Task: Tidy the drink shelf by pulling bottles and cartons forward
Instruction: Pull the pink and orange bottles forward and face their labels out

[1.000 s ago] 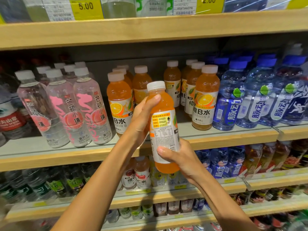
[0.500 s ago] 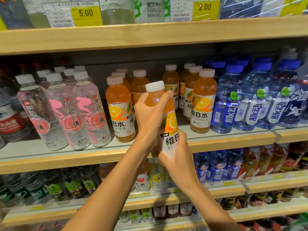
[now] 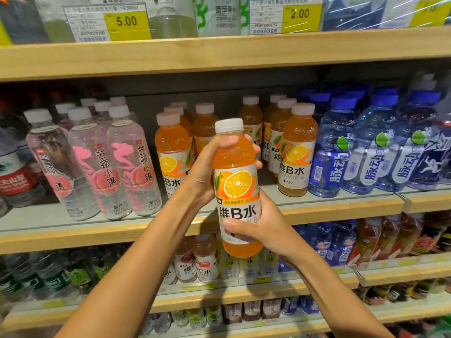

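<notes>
Both hands, the left hand [image 3: 207, 172] wrapped around the shoulder and the right hand [image 3: 263, 228] clamped at the base, hold an orange plastic vitamin-drink bottle with a white cap [image 3: 235, 186] off the wooden shelf [image 3: 341, 211], label outward, so its front slot between orange rows remains unfilled.

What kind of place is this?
Most likely a shop's drink aisle: wooden shelves stocked with rows of bottles, and yellow price tags clipped along the shelf edge.
</notes>
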`<state>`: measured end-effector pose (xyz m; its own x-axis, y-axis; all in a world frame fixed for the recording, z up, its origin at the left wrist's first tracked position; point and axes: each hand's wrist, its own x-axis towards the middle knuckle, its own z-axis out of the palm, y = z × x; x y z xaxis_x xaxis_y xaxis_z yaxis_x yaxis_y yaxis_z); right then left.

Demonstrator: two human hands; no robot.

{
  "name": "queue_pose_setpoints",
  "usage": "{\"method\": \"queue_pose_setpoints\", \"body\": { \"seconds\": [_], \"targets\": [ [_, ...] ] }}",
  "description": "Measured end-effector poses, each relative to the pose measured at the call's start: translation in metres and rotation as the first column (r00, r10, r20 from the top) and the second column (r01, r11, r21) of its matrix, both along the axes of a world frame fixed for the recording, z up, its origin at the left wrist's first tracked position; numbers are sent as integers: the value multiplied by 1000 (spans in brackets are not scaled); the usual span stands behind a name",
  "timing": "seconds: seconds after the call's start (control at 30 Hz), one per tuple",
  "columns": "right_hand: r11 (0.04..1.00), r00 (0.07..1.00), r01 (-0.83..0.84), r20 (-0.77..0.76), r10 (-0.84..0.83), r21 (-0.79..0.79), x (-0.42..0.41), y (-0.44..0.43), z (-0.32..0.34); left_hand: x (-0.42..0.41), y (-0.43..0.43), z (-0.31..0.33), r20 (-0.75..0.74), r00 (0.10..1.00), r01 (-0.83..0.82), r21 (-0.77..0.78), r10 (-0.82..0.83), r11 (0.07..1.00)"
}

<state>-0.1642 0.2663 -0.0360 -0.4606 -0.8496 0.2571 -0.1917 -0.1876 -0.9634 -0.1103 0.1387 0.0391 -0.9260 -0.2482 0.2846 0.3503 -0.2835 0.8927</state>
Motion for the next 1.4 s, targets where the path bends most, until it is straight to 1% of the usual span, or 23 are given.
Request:
{"method": "queue_pose_setpoints", "body": {
  "seconds": [0.07, 0.13, 0.17, 0.2, 0.23, 0.27, 0.3, 0.33, 0.37, 0.4, 0.43, 0.47, 0.5, 0.53, 0.6, 0.67, 0.8, 0.93, 1.03, 1.1, 1.27, 1.4],
  "targets": [
    [998, 999, 46, -21, -46, -33, 2, -4, -4, 1, -4, -1, 12, 999, -31, -66, 32, 997],
    [995, 995, 83, -48, -85, -52, -1, -6, -6, 2, -7, -7, 47, 982, -172, -179, 184, 969],
    [993, 993, 101, -62, -105, -62, -4, -8, -6, 5, -7, -13, 44, 959, -263, -230, 280, 937],
    [990, 990, 118, -70, -123, -73, -7, -10, -6, 10, -7, -21, -1, 926, -362, -285, 378, 887],
    [987, 987, 134, -76, -141, -87, -12, -12, -6, 17, -7, -33, -89, 875, -473, -362, 476, 803],
    [983, 984, 151, -82, -160, -102, -17, -14, -4, 27, -9, -47, -192, 809, -573, -466, 556, 674],
    [979, 980, 168, -91, -179, -115, -22, -17, -3, 36, -12, -63, -286, 746, -634, -581, 601, 511],
    [976, 976, 179, -102, -191, -122, -27, -20, -2, 46, -16, -78, -364, 699, -650, -681, 615, 336],
    [975, 974, 182, -111, -196, -124, -31, -24, -1, 54, -22, -91, -438, 670, -637, -754, 599, 161],
    [976, 974, 181, -112, -195, -124, -35, -29, 0, 59, -28, -101, -518, 656, -614, -789, 549, -10],
    [976, 975, 179, -112, -193, -124, -38, -34, -1, 62, -35, -109, -592, 657, -589, -789, 466, -173],
    [976, 975, 180, -110, -193, -122, -40, -41, -2, 62, -42, -115, -644, 672, -562, -765, 365, -315],
    [976, 975, 181, -108, -194, -119, -41, -48, -4, 61, -50, -121, -663, 701, -535, -732, 263, -421],
    [977, 976, 178, -104, -191, -116, -43, -55, -6, 59, -57, -125, -653, 738, -511, -707, 173, -490],
    [981, 981, 161, -95, -171, -105, -44, -68, -10, 54, -71, -134, -611, 790, -480, -659, 40, -580],
    [985, 984, 148, -84, -155, -87, -46, -80, -14, 52, -85, -141, -602, 798, -481, -606, -30, -634],
    [988, 983, 152, -106, -153, -16, -51, -100, -21, 51, -95, -149, -620, 780, -500, -531, -88, -685],
    [994, 971, 101, -221, -88, 46, -57, -114, -16, 51, -93, -150, -654, 752, -528, -520, -84, -671],
    [994, 955, 96, -285, -77, 52, -58, -120, -15, 52, -90, -148, -670, 738, -547, -518, -86, -658],
    [992, 958, 100, -278, -74, 81, -59, -123, -14, 52, -90, -147, -677, 731, -557, -520, -85, -648],
    [969, 955, 103, -296, -33, 225, -71, -131, -7, 51, -89, -146, -669, 741, -540, -533, -67, -651],
    [963, 966, 124, -249, -63, 239, -73, -137, -3, 52, -86, -145, -659, 751, -528, -561, -41, -637]
  ]
}}
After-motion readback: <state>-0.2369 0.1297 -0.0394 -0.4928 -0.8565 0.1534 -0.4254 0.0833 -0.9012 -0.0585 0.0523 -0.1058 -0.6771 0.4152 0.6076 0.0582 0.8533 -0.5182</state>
